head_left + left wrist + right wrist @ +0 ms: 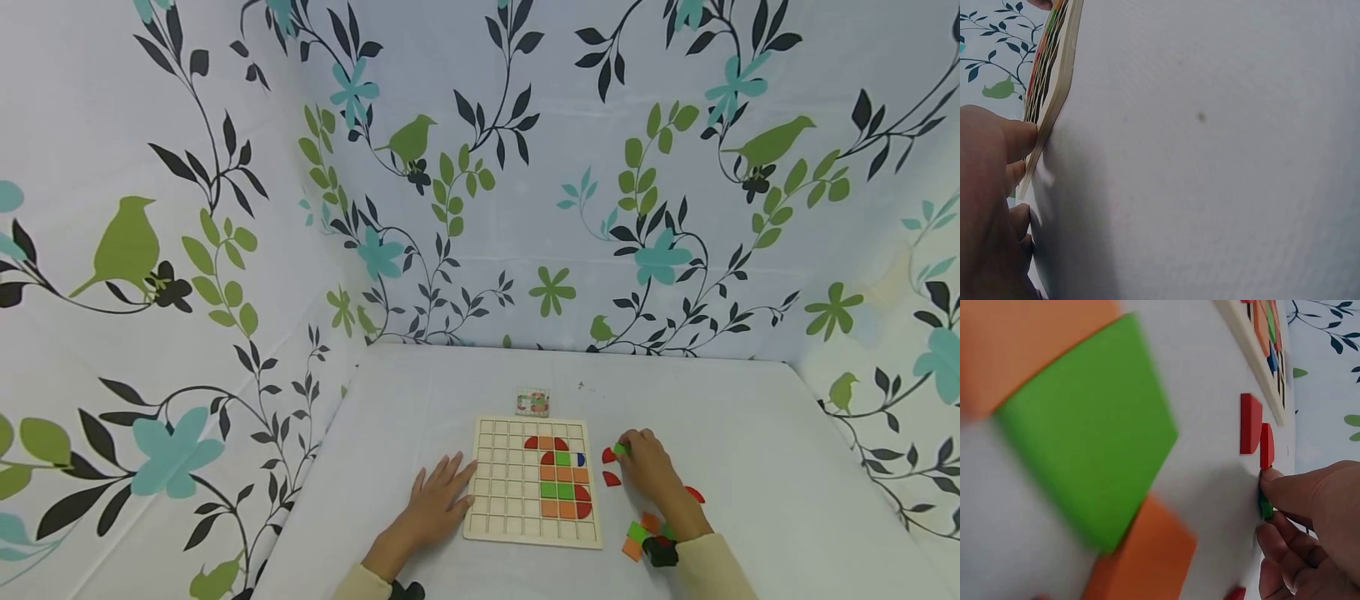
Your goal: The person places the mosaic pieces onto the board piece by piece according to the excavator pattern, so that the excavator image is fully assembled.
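A wooden grid board lies on the table, its right-hand cells partly filled with red, orange, green and blue pieces. My left hand rests at the board's left edge with fingers spread; in the left wrist view its thumb touches the rim. Right of the board, my right hand pinches a small green piece between thumb and fingers, at the tabletop. Two red rounded pieces, one nearer the board's corner and one below it, lie beside that hand.
A small printed pattern card lies beyond the board. Loose orange and green squares cluster near my right wrist, partly hidden by its dark strap. Another red piece lies right of the forearm. Patterned cloth hangs behind the table.
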`<state>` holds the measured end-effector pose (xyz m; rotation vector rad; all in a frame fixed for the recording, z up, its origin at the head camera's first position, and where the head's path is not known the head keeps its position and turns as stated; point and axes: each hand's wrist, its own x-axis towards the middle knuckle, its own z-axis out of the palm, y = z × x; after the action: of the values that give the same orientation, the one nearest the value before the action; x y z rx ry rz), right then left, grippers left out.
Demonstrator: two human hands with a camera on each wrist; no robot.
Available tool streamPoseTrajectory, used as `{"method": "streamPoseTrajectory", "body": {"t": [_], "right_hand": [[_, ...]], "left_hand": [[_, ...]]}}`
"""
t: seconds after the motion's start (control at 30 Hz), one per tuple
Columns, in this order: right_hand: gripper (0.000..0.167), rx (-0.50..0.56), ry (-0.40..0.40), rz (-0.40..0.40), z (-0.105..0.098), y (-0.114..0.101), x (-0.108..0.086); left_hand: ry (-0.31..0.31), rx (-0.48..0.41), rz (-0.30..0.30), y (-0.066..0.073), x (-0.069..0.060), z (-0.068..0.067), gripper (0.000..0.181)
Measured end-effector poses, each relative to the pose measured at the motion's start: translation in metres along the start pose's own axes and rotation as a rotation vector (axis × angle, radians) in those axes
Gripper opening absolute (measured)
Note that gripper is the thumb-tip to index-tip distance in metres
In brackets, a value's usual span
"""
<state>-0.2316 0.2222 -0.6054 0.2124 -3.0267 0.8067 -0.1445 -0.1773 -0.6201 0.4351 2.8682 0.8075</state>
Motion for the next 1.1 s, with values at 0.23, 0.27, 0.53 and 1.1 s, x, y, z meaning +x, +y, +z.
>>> {"method": "streamPoseTrajectory", "body": {"t": [0.23, 0.27, 0.53, 1.1], "right_hand": [[0.027, -0.004, 0.012, 0.039, 0.008, -0.030, 0.017], [0.029, 0.000, 0.013, 0.033, 0.009, -0.036, 0.018], [0.020, 0.041, -0.037, -0.134, 0.028, -0.078, 0.018], [0.011, -0.018, -0.054, -0.396, 0.059, -0.111, 0.013]], "left_hand": [[-0.016, -0.011, -0.009, 0.000, 0.000, -0.001, 0.059], [-0.013, -0.016, -0.006, 0.000, 0.000, 0.000, 0.060], [0.004, -0.021, 0.007, 0.001, -0.001, 0.000, 0.060], [0.020, -0.043, 0.016, 0.000, -0.004, 0.001, 0.060]]}}
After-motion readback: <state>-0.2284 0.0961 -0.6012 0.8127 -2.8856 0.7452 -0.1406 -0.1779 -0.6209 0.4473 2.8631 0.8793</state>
